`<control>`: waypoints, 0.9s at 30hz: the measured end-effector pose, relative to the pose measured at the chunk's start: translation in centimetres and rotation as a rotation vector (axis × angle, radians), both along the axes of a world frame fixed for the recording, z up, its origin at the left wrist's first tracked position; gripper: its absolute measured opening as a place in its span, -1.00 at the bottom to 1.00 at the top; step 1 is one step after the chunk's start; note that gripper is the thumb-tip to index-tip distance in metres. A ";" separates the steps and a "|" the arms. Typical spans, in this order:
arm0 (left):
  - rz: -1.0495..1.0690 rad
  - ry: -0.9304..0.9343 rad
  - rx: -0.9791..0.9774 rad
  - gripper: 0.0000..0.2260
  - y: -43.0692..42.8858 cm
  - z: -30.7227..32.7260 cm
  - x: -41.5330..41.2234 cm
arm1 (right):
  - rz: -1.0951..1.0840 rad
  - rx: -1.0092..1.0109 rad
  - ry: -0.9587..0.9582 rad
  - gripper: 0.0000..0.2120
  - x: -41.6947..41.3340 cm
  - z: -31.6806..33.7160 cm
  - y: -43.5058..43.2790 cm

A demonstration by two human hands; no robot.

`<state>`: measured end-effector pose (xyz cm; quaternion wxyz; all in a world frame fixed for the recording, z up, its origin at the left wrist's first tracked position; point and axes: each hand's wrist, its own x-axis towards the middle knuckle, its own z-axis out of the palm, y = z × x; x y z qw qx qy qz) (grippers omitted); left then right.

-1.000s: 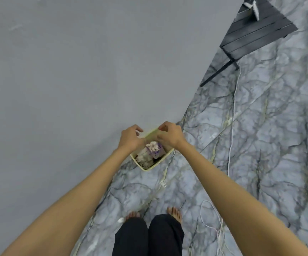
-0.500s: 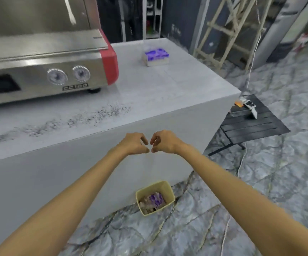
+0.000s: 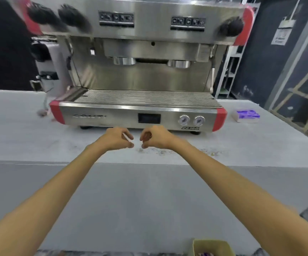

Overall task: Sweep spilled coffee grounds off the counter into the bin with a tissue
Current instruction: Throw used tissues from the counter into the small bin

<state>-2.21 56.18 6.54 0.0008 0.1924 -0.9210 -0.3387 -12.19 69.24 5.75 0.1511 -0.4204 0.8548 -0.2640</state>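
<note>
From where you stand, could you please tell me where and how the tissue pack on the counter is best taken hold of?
Probably across its two long side walls, coming down from above with the right hand. The tissue pack lies flat on the counter, purple top up, standing apart from the espresso machine to its left, so both sides look free.

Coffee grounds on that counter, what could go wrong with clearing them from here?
Neither the left hand nor the right hand shows a tissue; the tissue pack lies far right, so bare fingers might smear the coffee grounds. The bin sits low, right of the hands, so grounds pushed straight over the counter edge may miss it.
</note>
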 end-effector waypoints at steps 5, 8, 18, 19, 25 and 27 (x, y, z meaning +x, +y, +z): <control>0.142 0.049 0.017 -0.78 -11.8 0.8 7.5 | 0.105 -0.033 0.034 -0.74 5.6 0.5 -13.1; 0.224 0.082 0.033 -0.79 -17.8 1.0 11.0 | 0.130 -0.071 0.044 -0.72 8.5 0.3 -20.0; 0.407 0.078 0.063 -0.79 -32.1 -1.2 16.2 | 0.211 -0.084 0.102 -0.66 11.8 -2.3 -36.2; 0.412 0.073 0.054 -0.79 -33.3 -1.6 16.1 | 0.209 -0.076 0.108 -0.66 11.6 -2.7 -37.7; 0.385 0.038 0.035 -0.78 -40.8 -3.1 12.6 | 0.135 -0.052 0.134 -0.62 8.5 -4.4 -46.1; 0.371 0.035 0.035 -0.78 -43.3 -3.2 10.5 | 0.083 -0.029 0.155 -0.59 6.9 -4.6 -48.5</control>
